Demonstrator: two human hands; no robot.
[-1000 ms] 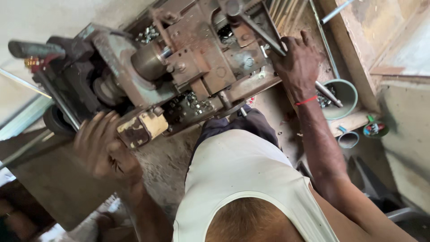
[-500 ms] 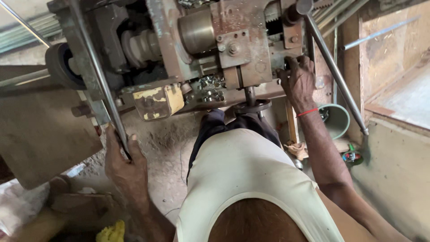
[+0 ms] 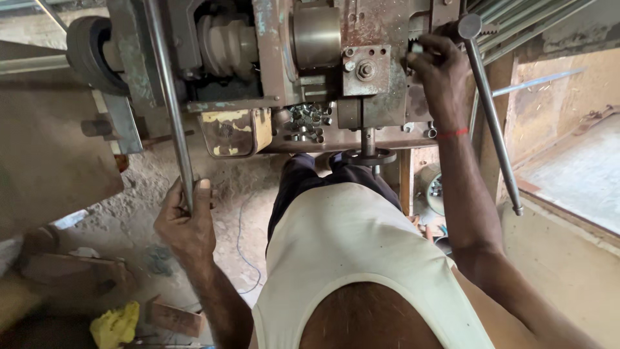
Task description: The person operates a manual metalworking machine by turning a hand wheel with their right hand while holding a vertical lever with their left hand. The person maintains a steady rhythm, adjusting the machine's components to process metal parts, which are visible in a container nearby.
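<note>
Machine (image 3: 361,77): heavy metal, matt, rusty brown with flaking paint, a dull smooth steel drum (image 3: 315,35) on top; left of it a black rubbery wheel (image 3: 87,52). Left hand (image 3: 187,223) grips a long lever rod (image 3: 169,97) of smooth greyish metal left of the machine, right hand (image 3: 439,68) on rusty plate, beside it a second smooth metal rod (image 3: 492,123). Below the machine: small shiny metal nuts (image 3: 309,121), rough dusty floor (image 3: 232,194), matt white cloth vest (image 3: 352,258), crumpled yellow cloth (image 3: 116,323).

A metal workshop: a rusty machine (image 3: 310,71) with pulleys fills twelve o'clock, steel rods (image 3: 516,26) lean at two o'clock, scrap lies on the dirt floor (image 3: 155,187).
</note>
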